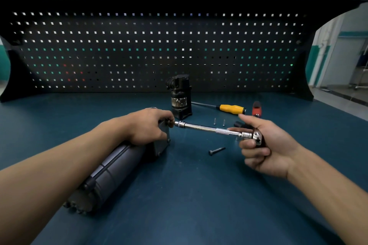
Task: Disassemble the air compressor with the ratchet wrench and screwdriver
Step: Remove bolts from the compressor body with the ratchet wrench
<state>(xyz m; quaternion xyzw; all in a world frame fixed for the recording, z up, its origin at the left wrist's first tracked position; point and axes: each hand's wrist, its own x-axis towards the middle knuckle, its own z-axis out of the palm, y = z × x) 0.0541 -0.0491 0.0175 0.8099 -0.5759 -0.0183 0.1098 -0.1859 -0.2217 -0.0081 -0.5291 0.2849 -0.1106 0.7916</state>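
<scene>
Logged air compressor (111,171) laid on its side across bench top (199,205), end plate turned toward the tool. Found left hand (147,125) clamped over that far end with fingers curled round the housing, presumably to stop it rolling under torque. Traced ratchet wrench (211,129) running level from the end plate to right hand (264,145), gripped at the head with curled fingers, thumb raised; cannot tell whether socket sits on a bolt. Counted loose bolt (217,151) just below the shaft and two small screws (214,121) beyond, probably kept within reach. Spotted screwdriver (232,109) parked behind, near black unit (181,95) standing upright before pegboard (159,45).
</scene>
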